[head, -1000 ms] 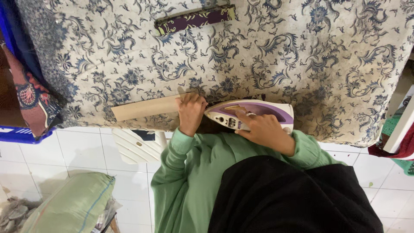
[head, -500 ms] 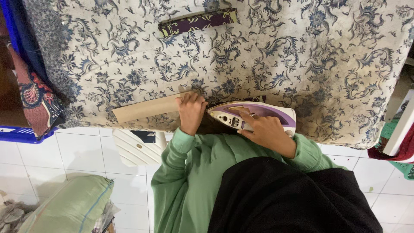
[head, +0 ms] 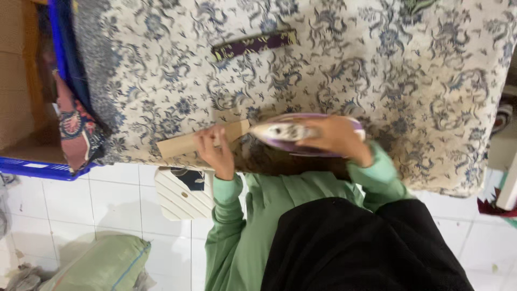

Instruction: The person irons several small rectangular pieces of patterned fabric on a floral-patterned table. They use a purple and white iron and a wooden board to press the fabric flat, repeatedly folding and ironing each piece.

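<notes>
Floral cloth [head: 323,64]: hands grip iron [head: 301,133], card strip [head: 186,143].

A purple-and-white iron [head: 301,132], blurred, lies beside a flat tan cardboard strip [head: 188,141] on floral cloth [head: 377,59].

iron [head: 301,133] purple-white | cloth [head: 377,64] cream, blue floral | sleeves [head: 226,215] green

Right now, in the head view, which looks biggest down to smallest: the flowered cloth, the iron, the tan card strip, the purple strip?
1. Flowered cloth
2. Iron, though blurred
3 and 4. Tan card strip and purple strip: too alike to rank.
</notes>
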Demonstrator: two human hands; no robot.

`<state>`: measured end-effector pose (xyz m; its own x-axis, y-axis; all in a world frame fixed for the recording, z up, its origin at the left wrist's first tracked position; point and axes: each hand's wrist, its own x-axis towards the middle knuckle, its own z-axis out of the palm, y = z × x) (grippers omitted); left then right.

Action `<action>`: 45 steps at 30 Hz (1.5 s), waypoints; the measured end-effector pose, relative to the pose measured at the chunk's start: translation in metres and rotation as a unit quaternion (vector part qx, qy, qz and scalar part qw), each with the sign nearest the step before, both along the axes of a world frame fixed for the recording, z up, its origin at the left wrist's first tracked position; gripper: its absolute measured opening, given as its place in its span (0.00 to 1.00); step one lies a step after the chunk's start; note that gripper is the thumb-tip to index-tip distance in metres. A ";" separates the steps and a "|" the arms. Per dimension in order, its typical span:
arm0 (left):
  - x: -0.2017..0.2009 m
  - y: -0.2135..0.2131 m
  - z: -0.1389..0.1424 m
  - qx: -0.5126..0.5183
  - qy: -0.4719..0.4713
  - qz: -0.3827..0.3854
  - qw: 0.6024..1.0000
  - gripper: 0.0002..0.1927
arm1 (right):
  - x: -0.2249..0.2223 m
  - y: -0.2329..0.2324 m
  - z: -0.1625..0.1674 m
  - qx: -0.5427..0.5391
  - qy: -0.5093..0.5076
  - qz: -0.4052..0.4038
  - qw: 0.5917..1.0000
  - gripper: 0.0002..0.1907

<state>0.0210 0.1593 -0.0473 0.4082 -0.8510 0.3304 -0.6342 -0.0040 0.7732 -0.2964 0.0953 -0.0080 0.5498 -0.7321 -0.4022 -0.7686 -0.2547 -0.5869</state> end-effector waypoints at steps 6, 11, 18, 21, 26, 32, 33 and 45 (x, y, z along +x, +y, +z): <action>-0.041 -0.010 -0.038 0.050 -0.103 -0.289 0.951 0.10 | -0.086 -0.013 -0.020 -0.384 -0.389 -0.304 0.781 0.34; -0.052 -0.018 -0.047 0.066 -0.169 -0.348 0.920 0.14 | -0.090 -0.015 -0.037 -0.383 -0.524 -0.421 0.634 0.33; -0.041 -0.039 -0.032 0.133 -0.091 -0.384 0.909 0.05 | -0.066 0.039 -0.030 -0.533 -0.343 -0.479 0.607 0.24; -0.036 -0.055 -0.009 0.124 -0.048 -0.380 0.915 0.05 | -0.016 0.052 -0.014 -0.465 -0.416 -0.446 0.641 0.10; -0.019 -0.100 0.032 -0.023 -0.101 -0.409 0.906 0.06 | 0.057 -0.012 0.005 -0.339 -0.082 -0.163 0.923 0.22; 0.009 -0.194 0.042 0.096 -0.004 -0.271 0.958 0.05 | 0.079 -0.137 0.009 -0.151 -0.306 -0.276 0.899 0.13; 0.010 -0.205 0.039 0.044 -0.050 -0.242 0.968 0.05 | 0.083 -0.152 0.013 -0.186 -0.283 -0.278 0.899 0.12; 0.006 -0.249 0.021 0.068 -0.193 -0.132 0.970 0.22 | 0.100 -0.216 0.037 -0.434 -0.108 -0.330 0.832 0.07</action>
